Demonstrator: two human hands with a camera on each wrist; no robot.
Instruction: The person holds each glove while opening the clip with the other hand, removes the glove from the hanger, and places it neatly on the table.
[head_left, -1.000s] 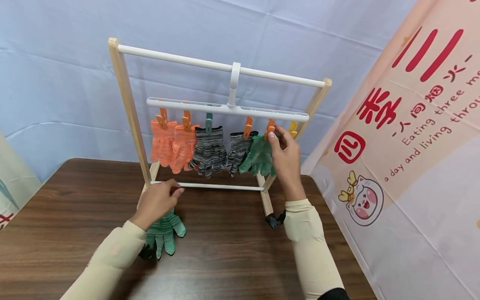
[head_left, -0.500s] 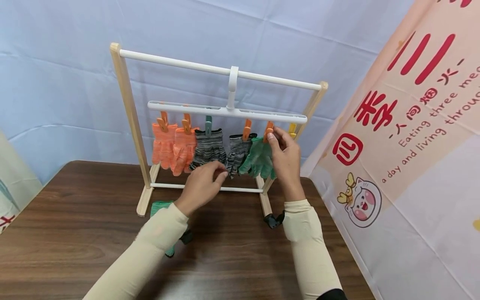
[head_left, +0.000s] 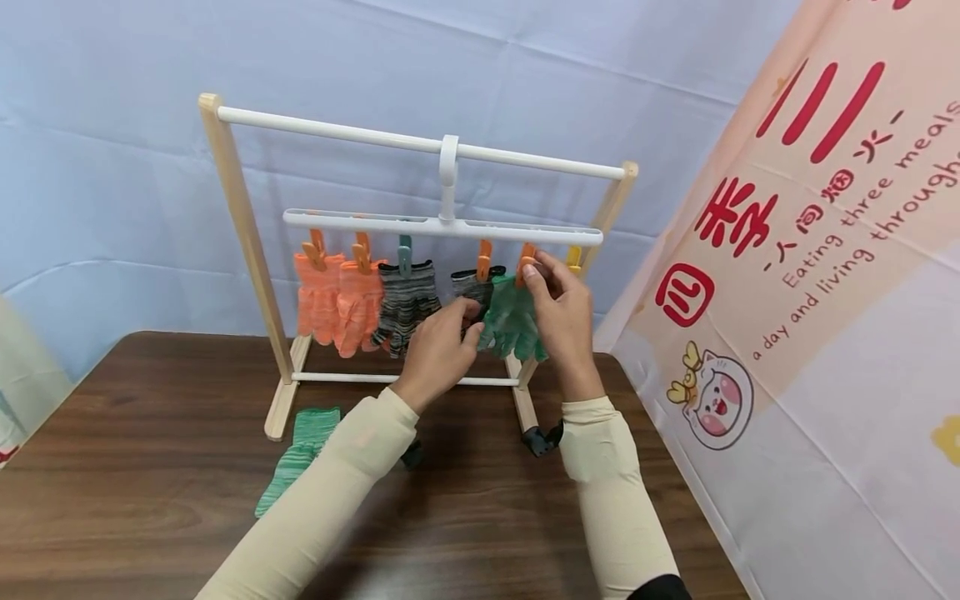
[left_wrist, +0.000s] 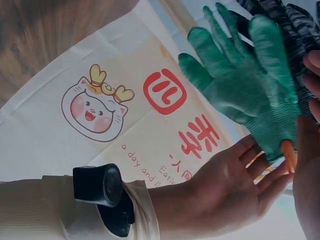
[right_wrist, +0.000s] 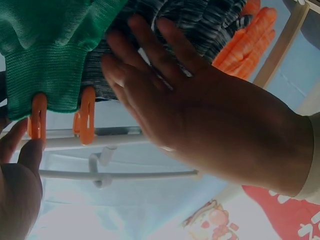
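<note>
Right hand (head_left: 566,323): we see it pinching orange clip (head_left: 526,268) on hanging green glove (head_left: 516,317), right of frame centre. Left hand (head_left: 441,346), fingers loosely extended, at centre beside same glove; we cannot tell if touching. Further out: striped grey gloves (head_left: 407,292), orange gloves (head_left: 318,292) under white hanger (head_left: 442,226), centre to left; second green glove (head_left: 315,429) on table (head_left: 150,417), lower left.

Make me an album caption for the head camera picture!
Right hand pinches the orange clip on a green glove; left hand in front of grey striped gloves.
</note>
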